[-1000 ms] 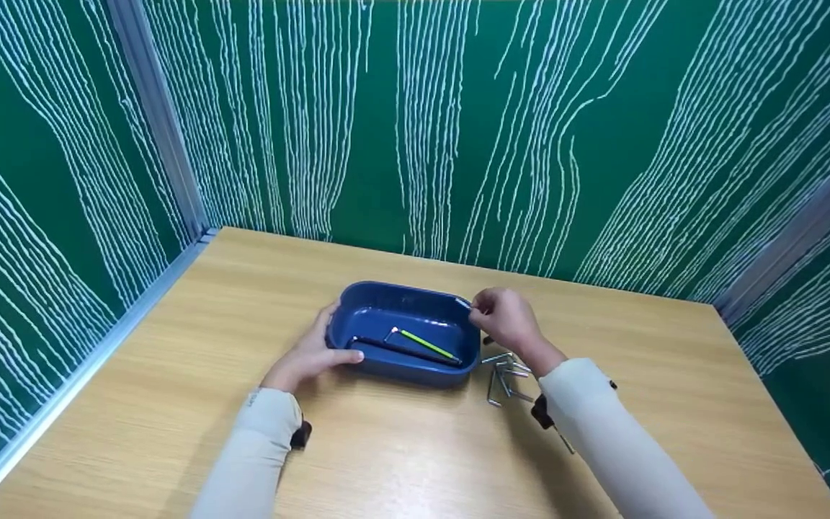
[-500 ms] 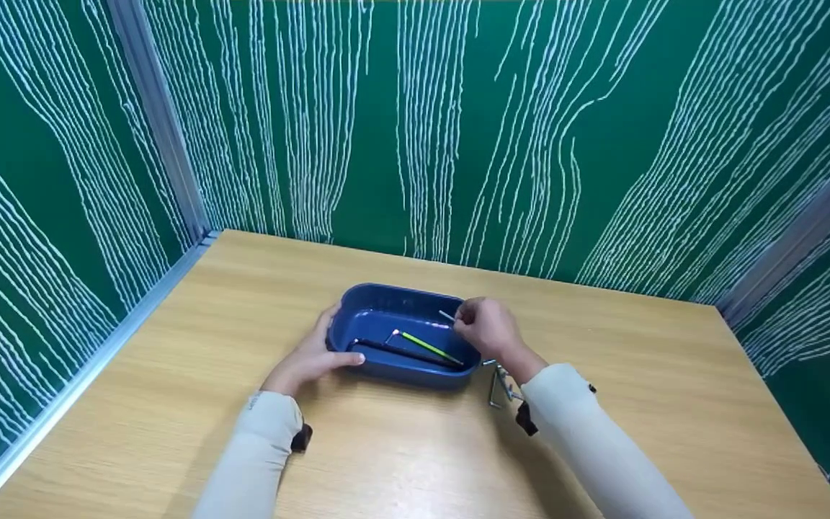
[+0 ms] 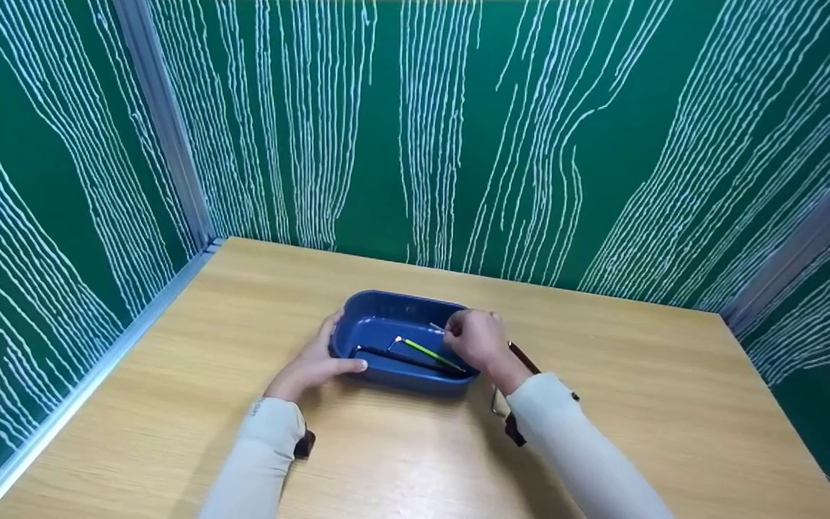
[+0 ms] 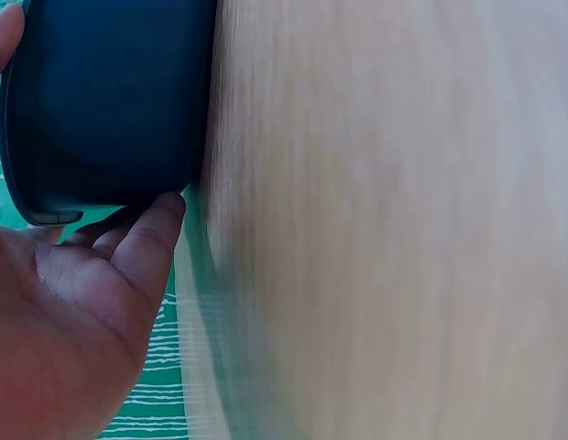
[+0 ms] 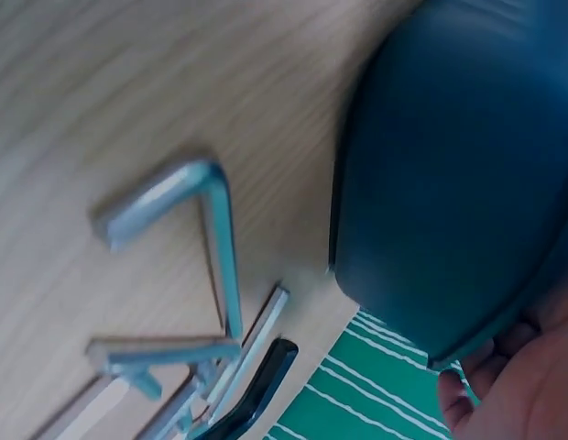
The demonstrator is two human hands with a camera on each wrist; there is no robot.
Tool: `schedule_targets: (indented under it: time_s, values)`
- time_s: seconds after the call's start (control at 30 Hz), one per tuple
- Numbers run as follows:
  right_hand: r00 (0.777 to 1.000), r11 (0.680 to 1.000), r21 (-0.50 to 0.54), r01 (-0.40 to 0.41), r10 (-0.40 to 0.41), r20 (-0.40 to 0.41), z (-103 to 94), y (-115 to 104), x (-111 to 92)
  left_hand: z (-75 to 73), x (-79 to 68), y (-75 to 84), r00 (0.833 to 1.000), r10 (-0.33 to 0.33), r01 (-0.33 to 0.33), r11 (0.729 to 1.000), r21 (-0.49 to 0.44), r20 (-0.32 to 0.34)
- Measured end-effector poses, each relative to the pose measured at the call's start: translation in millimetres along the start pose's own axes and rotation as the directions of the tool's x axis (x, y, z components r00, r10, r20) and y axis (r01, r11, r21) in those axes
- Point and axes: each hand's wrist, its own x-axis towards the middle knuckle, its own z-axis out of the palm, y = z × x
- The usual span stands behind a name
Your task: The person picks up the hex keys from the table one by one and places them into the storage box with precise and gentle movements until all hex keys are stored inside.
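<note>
A deep blue oblong container (image 3: 404,384) sits on the table. My left hand (image 3: 314,366) grips its left end, thumb over the near rim and fingers against the outer wall, as the left wrist view also shows. Inside lie a long black hex key (image 3: 379,353) and one with a lime-green sleeve (image 3: 426,351). Over the container's right end, my right hand (image 3: 478,340) pinches a thin silver hex key (image 3: 437,328), its tip pointing left into the container; the rest is hidden by the fingers.
Several silver hex keys (image 5: 215,238) lie in a loose pile on the wooden table (image 3: 602,404), right of the container. A black hex key (image 5: 261,390) lies among them. Green walls (image 3: 516,144) with white wavy lines stand behind the table.
My right hand has moved left and down from the container's right rim to over its inside, carrying the silver hex key. The left hand keeps its hold on the container.
</note>
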Motion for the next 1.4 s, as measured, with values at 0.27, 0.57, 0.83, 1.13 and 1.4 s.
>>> schedule_targets:
  time_s: [0.27, 0.57, 0.83, 1.13, 1.4]
  values:
    - [0.993, 0.996, -0.041, 0.077, -0.073, 0.090, 10.3, -3, 1, 1.7, 0.7, -3.1, 1.000, -0.018, 0.018, 1.000, 0.007, -0.001]
    - [0.984, 0.971, -0.175, 0.161, -0.144, 0.102, 9.1, -7, 0, 0.3, -0.5, 0.2, 1.000, 0.000, 0.000, 1.000, -0.021, 0.000]
    - [0.979, 0.965, -0.209, 0.159, -0.128, 0.157, 11.0, -6, -1, -2.8, -6.0, 8.3, 0.999, -0.039, 0.040, 0.999, -0.034, 0.033]
    - [0.974, 0.967, -0.220, 0.129, -0.082, 0.209, 12.6, -8, 0, -8.9, -21.9, 31.0, 0.997, -0.040, 0.043, 0.998, -0.041, 0.072]
    - [0.971, 0.963, -0.241, 0.124, -0.068, 0.229, 12.8, -8, -1, -1.3, -4.1, 3.5, 0.999, -0.040, 0.041, 0.999, -0.020, 0.019]
